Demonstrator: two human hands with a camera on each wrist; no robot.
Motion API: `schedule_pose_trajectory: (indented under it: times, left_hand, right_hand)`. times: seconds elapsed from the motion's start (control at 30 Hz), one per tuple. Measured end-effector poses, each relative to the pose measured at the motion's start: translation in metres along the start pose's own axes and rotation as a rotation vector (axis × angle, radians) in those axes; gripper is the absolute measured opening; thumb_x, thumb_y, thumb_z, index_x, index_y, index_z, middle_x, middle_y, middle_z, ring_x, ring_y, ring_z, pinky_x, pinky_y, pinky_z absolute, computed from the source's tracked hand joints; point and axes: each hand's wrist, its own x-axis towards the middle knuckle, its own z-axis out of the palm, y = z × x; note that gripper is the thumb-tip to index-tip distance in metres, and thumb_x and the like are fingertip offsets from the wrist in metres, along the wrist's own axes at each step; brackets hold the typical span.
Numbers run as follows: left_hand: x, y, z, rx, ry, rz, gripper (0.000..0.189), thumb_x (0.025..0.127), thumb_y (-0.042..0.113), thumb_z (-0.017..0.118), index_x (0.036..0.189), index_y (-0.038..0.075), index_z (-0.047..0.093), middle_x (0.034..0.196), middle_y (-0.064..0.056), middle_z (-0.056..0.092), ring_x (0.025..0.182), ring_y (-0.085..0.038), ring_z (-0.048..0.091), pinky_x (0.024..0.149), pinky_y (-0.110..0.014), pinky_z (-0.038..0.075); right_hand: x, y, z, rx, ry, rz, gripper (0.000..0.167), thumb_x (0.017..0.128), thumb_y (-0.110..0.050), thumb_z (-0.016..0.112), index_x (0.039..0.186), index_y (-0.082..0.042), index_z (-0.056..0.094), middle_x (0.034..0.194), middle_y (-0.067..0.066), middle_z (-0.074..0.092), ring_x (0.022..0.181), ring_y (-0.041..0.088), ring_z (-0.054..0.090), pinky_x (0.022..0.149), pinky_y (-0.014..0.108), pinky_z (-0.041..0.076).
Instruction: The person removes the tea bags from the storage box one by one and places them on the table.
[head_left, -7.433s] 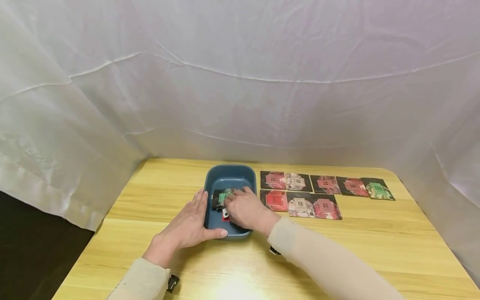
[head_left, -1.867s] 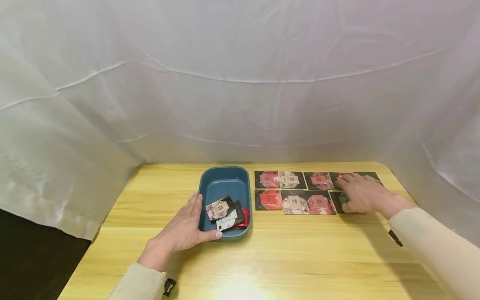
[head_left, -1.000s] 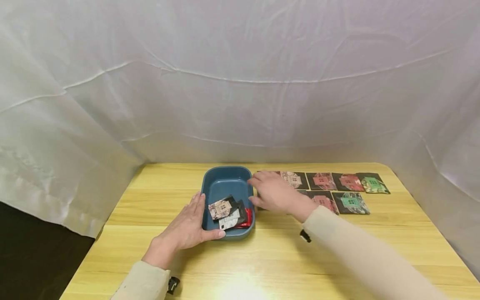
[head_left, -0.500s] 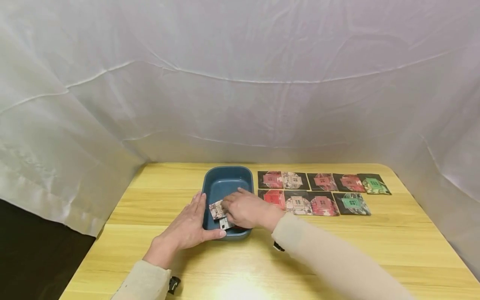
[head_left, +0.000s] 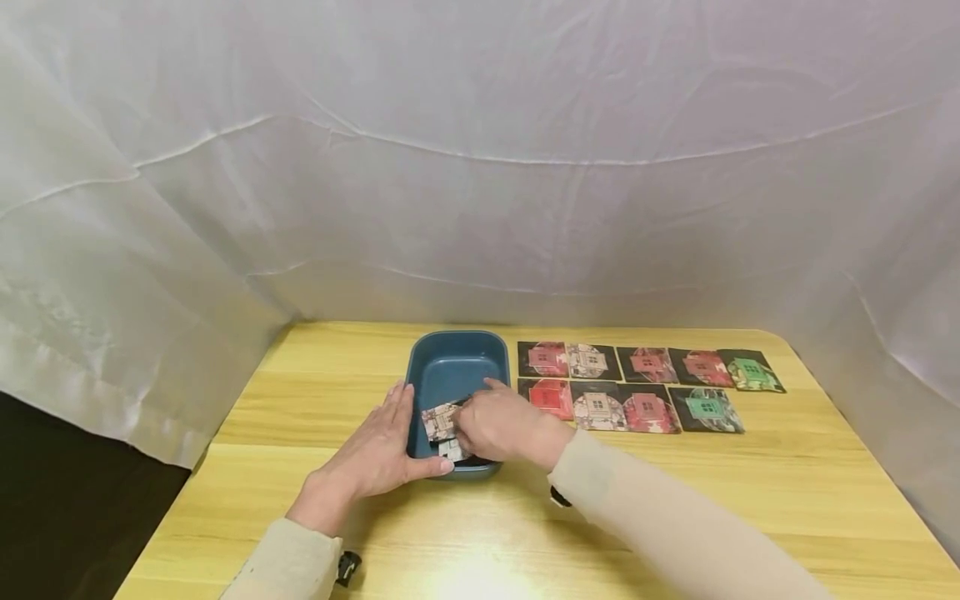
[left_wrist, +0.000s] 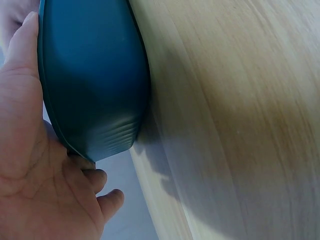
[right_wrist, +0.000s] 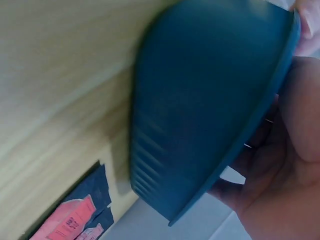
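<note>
A blue rectangular tray [head_left: 457, 367] stands on the wooden table, with several small printed sachets in its near half. My left hand [head_left: 371, 454] rests against the tray's left side, fingers straight along the rim and thumb over the near corner. In the left wrist view the palm of that hand lies by the tray wall [left_wrist: 95, 75]. My right hand [head_left: 506, 425] reaches in over the right rim, its curled fingers pinching the edge of a black sachet with a cream floral print [head_left: 441, 422]. Under it shows a white-printed sachet [head_left: 452, 451]; my right hand hides the rest.
Right of the tray lie two rows of flat square sachets. The back row runs from a pink one [head_left: 543, 358] to a green one [head_left: 755, 375]; the front row ends with a teal one [head_left: 705, 408]. A pale curtain [head_left: 525, 208] hangs behind the table.
My right hand set the green-teal sachet at the front row's right end, then came back left into the tray. The cream-printed sachet has turned slightly under its fingers. My left hand stayed at the tray.
</note>
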Motion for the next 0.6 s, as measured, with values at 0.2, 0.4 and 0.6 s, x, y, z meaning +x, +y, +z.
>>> schedule_pose_trajectory:
  times: [0.2, 0.4, 0.6]
  left_hand:
    - [0.0, 0.001, 0.0, 0.002, 0.001, 0.012, 0.134, 0.085, 0.08, 0.068, 0.167, -0.005, 0.005, 0.175, -0.026, 0.005, 0.164, -0.038, 0.009, 0.131, -0.057, 0.021]
    - [0.0, 0.001, -0.001, 0.018, -0.014, 0.003, 0.135, 0.084, 0.082, 0.066, 0.167, -0.004, 0.004, 0.176, -0.024, 0.003, 0.164, -0.037, 0.008, 0.132, -0.056, 0.021]
    - [0.001, 0.003, -0.001, 0.053, -0.009, -0.004, 0.135, 0.083, 0.083, 0.066, 0.167, -0.004, 0.007, 0.176, -0.025, 0.006, 0.164, -0.037, 0.01, 0.132, -0.057, 0.02]
  right_hand:
    - [0.016, 0.008, -0.003, 0.026, 0.034, 0.024, 0.037, 0.1, -0.046, 0.068, 0.119, -0.014, 0.073, 0.126, 0.003, 0.074, 0.128, 0.024, 0.065, 0.122, 0.041, 0.043]
    - [0.032, 0.011, 0.002, 0.192, -0.105, 0.103, 0.076, 0.094, -0.051, 0.074, 0.152, -0.007, 0.054, 0.16, 0.012, 0.052, 0.15, 0.032, 0.046, 0.129, 0.044, 0.034]
    - [0.037, 0.007, 0.003, 0.215, -0.173, 0.126, 0.081, 0.091, -0.047, 0.078, 0.156, -0.008, 0.05, 0.157, 0.009, 0.056, 0.146, 0.03, 0.051, 0.127, 0.044, 0.035]
